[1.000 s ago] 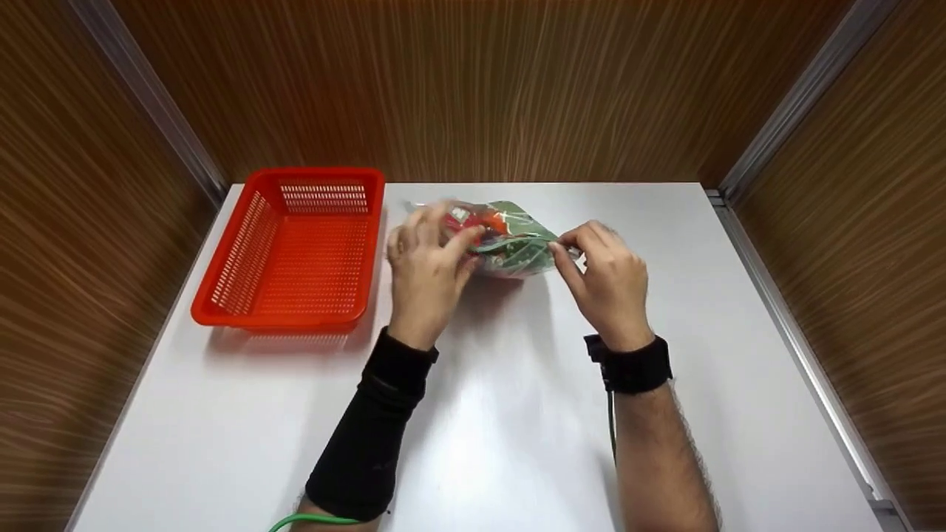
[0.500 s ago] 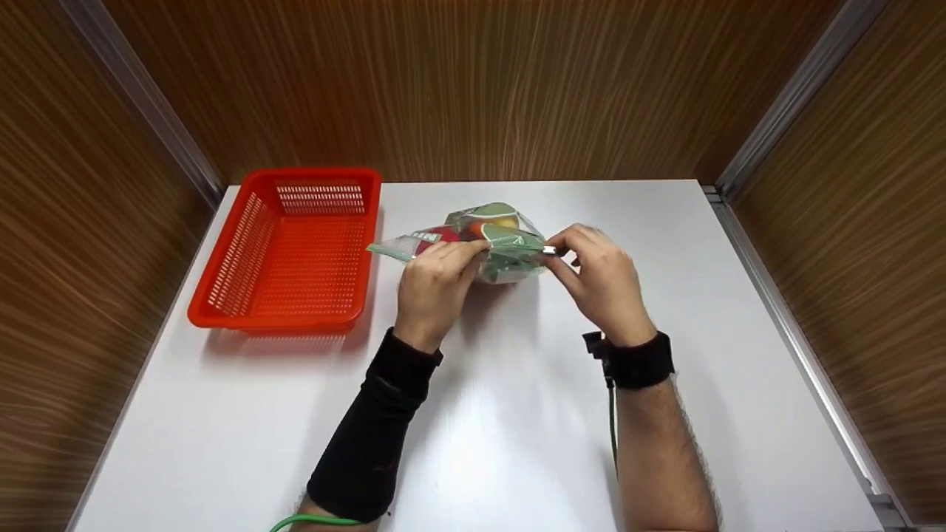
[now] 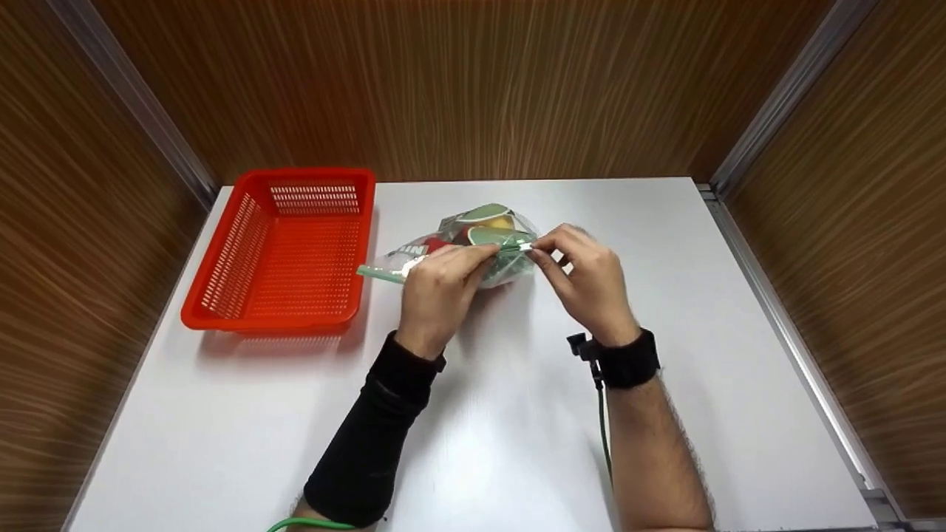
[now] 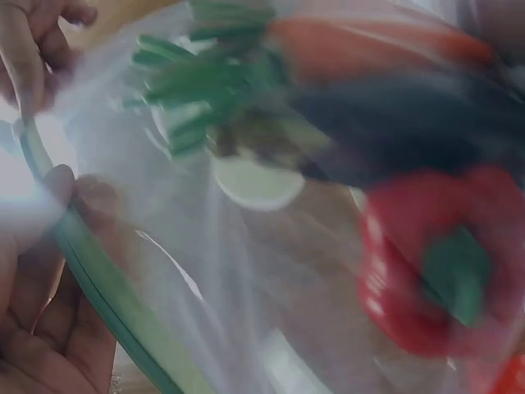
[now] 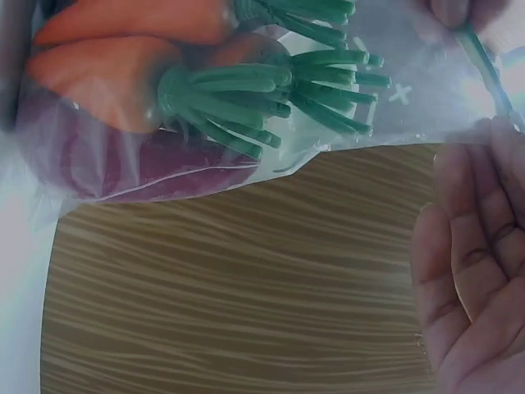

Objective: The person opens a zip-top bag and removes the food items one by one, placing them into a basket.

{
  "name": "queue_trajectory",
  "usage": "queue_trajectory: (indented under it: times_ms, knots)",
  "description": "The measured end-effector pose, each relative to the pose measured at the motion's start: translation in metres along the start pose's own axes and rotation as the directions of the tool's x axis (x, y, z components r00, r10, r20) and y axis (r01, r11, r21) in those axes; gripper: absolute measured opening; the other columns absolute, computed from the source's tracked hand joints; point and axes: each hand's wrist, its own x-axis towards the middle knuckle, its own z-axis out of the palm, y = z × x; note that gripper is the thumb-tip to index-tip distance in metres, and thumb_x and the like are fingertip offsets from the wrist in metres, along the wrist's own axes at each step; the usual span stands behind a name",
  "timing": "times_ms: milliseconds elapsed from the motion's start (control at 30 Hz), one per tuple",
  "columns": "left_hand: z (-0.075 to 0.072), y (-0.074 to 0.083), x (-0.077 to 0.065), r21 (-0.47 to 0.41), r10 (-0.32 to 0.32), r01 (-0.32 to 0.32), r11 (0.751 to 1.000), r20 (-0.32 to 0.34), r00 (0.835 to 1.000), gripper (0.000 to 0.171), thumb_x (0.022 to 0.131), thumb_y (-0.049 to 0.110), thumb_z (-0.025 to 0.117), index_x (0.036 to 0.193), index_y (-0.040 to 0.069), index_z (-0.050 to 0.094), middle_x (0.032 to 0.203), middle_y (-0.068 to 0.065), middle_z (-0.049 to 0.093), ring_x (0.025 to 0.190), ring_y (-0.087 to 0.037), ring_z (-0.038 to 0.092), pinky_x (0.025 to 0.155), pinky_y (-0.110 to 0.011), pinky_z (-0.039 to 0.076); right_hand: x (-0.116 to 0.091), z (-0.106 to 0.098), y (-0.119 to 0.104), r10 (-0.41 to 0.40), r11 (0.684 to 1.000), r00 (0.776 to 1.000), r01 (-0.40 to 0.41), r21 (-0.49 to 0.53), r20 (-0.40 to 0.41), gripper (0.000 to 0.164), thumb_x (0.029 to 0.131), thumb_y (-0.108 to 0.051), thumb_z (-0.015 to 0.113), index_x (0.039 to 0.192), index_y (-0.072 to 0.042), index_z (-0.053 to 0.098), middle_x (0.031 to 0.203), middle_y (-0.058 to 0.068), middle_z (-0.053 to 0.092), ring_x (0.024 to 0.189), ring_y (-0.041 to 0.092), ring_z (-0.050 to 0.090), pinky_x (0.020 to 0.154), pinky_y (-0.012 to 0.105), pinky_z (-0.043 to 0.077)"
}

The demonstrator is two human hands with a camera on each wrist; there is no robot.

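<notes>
A clear zip bag (image 3: 484, 236) with a green closing strip (image 3: 382, 274) is held up over the white table. Through its plastic in the left wrist view I see a red bell pepper (image 4: 435, 271), a dark purple eggplant (image 4: 394, 127) and a carrot (image 4: 369, 49). Carrots (image 5: 131, 82) with green tops lie against the film in the right wrist view, above a purple shape. My left hand (image 3: 440, 292) pinches the strip near its middle, covering part of it. With thumb and forefinger, my right hand (image 3: 587, 277) pinches a small white slider (image 3: 526, 247) on the strip.
A red perforated basket (image 3: 303, 258) stands on the white table (image 3: 510, 436), left of the bag. Wood-grain panels (image 3: 473, 89) rise behind the table and at both sides. Cables (image 3: 602, 428) run along the forearms.
My left hand, blurred at the bag's left side a second ago, now pinches the strip. My right hand has slid left along it with the white slider, nearer the left fingers.
</notes>
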Motion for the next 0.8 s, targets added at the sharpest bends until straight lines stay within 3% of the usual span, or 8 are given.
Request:
queue_trajectory:
  times_ms: [200,467,700,800]
  knots:
    - [0.005,0.008,0.000,-0.050,0.055,-0.056,0.997,-0.027,0.998,0.024,0.107,0.017,0.086,0.128,0.007,0.090,0.118,-0.008,0.092,0.106,-0.027,0.089,0.095,-0.041,0.073,-0.001,0.004,-0.007,-0.073,0.996,0.996,0.075,-0.049,0.049,0.011,0.109,-0.018,0.085,0.103,-0.009,0.084,0.097,0.007,0.084,0.084,0.025,0.075,0.075,0.041,0.066]
    - [0.007,0.006,0.000,-0.042,0.093,-0.094,0.995,-0.023,0.995,0.021,0.109,0.018,0.085,0.124,0.005,0.090,0.115,-0.010,0.092,0.107,-0.028,0.089,0.099,-0.043,0.073,-0.002,0.001,-0.008,-0.068,0.993,0.996,0.074,-0.097,0.064,0.010,0.109,-0.020,0.085,0.104,-0.012,0.084,0.098,0.004,0.084,0.080,0.024,0.071,0.069,0.041,0.059]
    - [-0.009,-0.018,0.004,0.056,0.000,0.000,0.998,-0.004,1.000,0.023,0.110,0.021,0.082,0.123,0.004,0.089,0.117,-0.015,0.091,0.101,-0.031,0.090,0.095,-0.044,0.075,-0.001,-0.015,0.009,0.039,0.995,0.998,-0.042,-0.085,-0.043,0.012,0.110,-0.016,0.083,0.104,-0.005,0.082,0.101,0.010,0.085,0.093,0.027,0.081,0.073,0.044,0.070]
    - [-0.022,-0.032,0.006,0.102,-0.049,0.050,0.993,-0.017,0.999,0.023,0.110,0.022,0.081,0.122,0.005,0.089,0.115,-0.015,0.091,0.099,-0.032,0.089,0.093,-0.045,0.075,-0.001,-0.024,0.017,0.100,0.990,0.991,-0.108,-0.093,-0.087,0.015,0.110,-0.018,0.083,0.105,-0.003,0.083,0.104,0.013,0.085,0.096,0.028,0.082,0.075,0.028,0.066]
